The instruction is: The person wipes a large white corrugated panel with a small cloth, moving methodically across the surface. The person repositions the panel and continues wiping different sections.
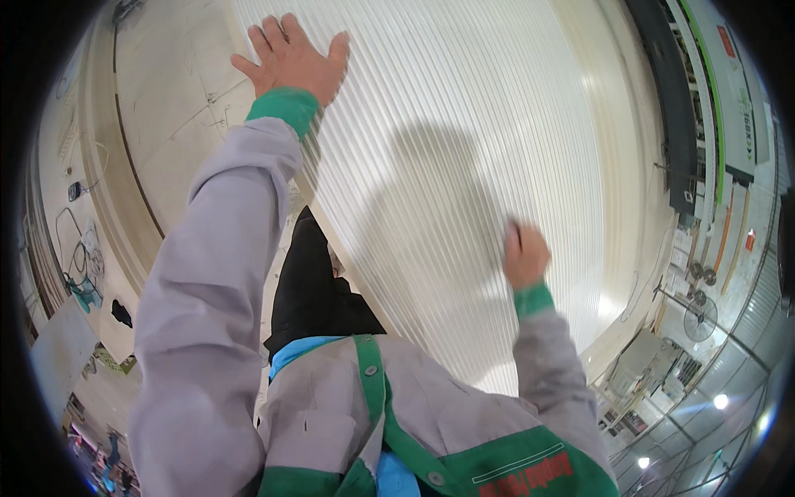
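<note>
A large pale sheet with fine parallel ribs (530, 108) stretches in front of me, and my shadow falls across its middle. My left hand (291, 60) is open at the sheet's left edge, its fingers spread and the palm down. Closer to my body, on the right, my right hand (527, 255) is closed over the ribbed surface and slightly blurred. Something small and dark shows by its thumb, but I cannot make out what the fingers hold, if anything.
A pale worktop (178, 83) with dark marks lies left of the sheet. Cables (79, 257) and a small dark cloth (122, 313) lie farther left. At the right stand a long white and green machine (729, 91) and a round fan (700, 320).
</note>
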Action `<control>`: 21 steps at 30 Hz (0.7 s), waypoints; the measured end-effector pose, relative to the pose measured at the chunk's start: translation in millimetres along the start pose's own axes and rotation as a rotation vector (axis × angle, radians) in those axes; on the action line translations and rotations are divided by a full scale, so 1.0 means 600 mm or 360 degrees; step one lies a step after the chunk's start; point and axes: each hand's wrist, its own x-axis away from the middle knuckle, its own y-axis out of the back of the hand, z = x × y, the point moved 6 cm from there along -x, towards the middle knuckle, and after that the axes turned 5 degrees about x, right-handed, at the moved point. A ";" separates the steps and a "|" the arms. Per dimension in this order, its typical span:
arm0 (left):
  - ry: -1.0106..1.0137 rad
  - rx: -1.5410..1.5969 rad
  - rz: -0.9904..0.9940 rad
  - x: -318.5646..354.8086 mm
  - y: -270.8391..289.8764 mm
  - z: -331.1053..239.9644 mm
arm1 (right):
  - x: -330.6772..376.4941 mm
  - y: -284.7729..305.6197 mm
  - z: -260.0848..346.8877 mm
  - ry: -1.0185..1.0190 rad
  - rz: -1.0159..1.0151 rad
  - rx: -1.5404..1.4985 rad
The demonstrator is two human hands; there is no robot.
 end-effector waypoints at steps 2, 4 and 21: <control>0.0003 -0.0025 -0.0018 -0.001 -0.001 0.001 | 0.180 0.068 -0.054 0.0048 0.0015 0.0032; 0.0014 -0.0056 0.0023 -0.003 -0.005 0.001 | 0.287 0.113 -0.084 -0.0118 0.0116 0.0129; 0.0035 -0.0076 0.0005 -0.011 -0.001 -0.003 | -0.699 -0.096 0.353 0.0263 -0.0084 0.0058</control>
